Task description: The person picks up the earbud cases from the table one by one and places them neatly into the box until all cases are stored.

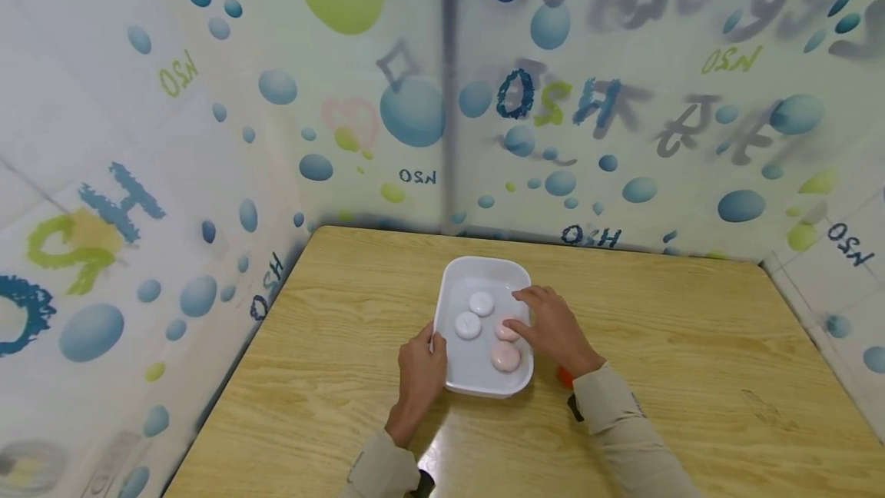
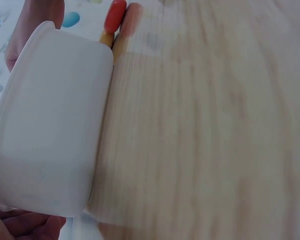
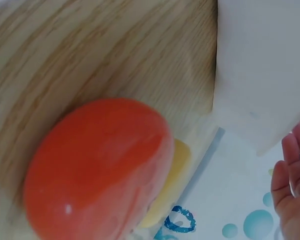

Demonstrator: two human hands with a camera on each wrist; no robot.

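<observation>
Left hand (image 1: 422,367) clamped on white rectangular plastic tray (image 1: 470,373). Right hand (image 1: 553,329), thumb and fingers apart, over round pink pieces (image 1: 505,357).

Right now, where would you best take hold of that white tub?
Probably grip the tub by its two long sides, hands coming from left and right: its span is narrower that way, and the rim should give fingers a ledge. The left hand holds the left side.

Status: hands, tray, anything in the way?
Left hand grips white tray. Right hand over tray's right rim, thumb across upper pink piece, contact unclear. Two white pieces, lower pink piece clear of both hands. Red object outside tray, by right wrist.
</observation>
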